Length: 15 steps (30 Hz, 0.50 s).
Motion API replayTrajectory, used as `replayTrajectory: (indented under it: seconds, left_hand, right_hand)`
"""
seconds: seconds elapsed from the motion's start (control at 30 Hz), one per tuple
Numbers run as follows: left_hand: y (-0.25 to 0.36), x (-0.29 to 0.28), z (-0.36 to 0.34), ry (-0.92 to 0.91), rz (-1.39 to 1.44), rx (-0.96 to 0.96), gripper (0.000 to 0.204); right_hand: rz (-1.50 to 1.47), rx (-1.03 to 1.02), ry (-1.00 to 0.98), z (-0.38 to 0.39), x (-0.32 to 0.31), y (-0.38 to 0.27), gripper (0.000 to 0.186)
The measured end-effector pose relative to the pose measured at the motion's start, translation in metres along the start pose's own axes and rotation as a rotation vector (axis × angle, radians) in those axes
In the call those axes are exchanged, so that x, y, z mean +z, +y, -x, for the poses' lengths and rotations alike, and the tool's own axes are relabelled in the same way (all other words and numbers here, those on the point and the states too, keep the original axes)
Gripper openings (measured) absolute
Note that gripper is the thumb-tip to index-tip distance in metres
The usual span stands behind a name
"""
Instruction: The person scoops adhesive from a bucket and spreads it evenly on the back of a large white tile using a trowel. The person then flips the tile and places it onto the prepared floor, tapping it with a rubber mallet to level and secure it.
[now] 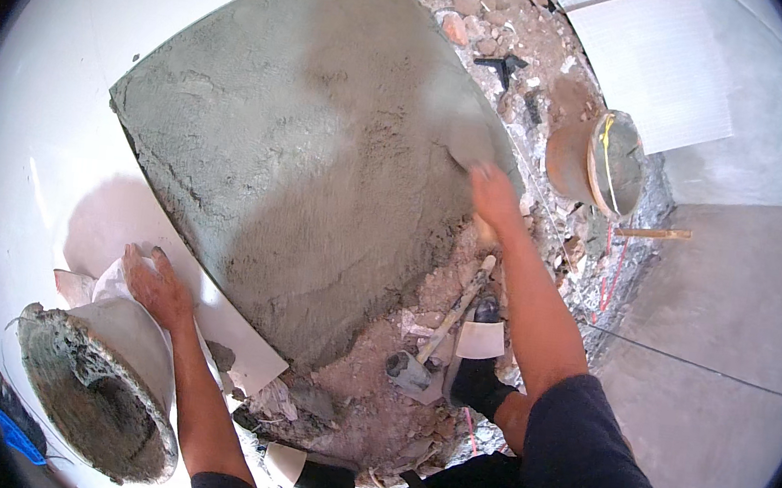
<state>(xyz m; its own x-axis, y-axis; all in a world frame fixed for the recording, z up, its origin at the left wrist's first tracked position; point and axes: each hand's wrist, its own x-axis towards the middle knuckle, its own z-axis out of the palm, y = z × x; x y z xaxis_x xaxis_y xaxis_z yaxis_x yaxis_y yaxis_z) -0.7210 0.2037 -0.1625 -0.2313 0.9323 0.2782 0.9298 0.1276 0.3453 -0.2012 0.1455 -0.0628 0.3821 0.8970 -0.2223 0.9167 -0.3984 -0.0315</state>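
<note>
A broad bed of wet grey mortar (pixel 304 170) spreads ahead of me, its surface rough and partly in shadow. My right hand (pixel 494 197) is closed around a trowel at the mortar's right edge. The trowel's blade (pixel 466 148) lies against the mortar and is smeared by motion; a bit of light handle shows below the fist. My left hand (pixel 159 286) rests with fingers stretched out beside the base of a tipped bucket (pixel 142 338). Mortar coats the bucket's mouth and inside. Whitish material lies under that hand; I cannot make out what it is.
White smooth flooring (pixel 19 199) borders the mortar on the left. A mallet (pixel 409 370) with a wooden handle lies on rubble by my feet. A second bucket (pixel 573 163) stands tilted at the right, near a white panel (pixel 653 67), a stick (pixel 656 234) and a taut string.
</note>
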Motion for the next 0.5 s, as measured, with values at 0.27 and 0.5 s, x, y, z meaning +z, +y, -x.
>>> replayTrajectory:
  seconds: [0.27,0.5]
  left_hand:
    - [0.003,0.005,0.006,0.075,0.032,-0.031,0.052]
    - [0.021,-0.008,0.002,0.004,-0.067,-0.161,0.056]
  right_hand:
    - [-0.763,0.295,0.285,0.114,-0.087,0.034,0.032]
    - [-0.253,0.182,0.186,0.093,-0.104,0.005,0.035]
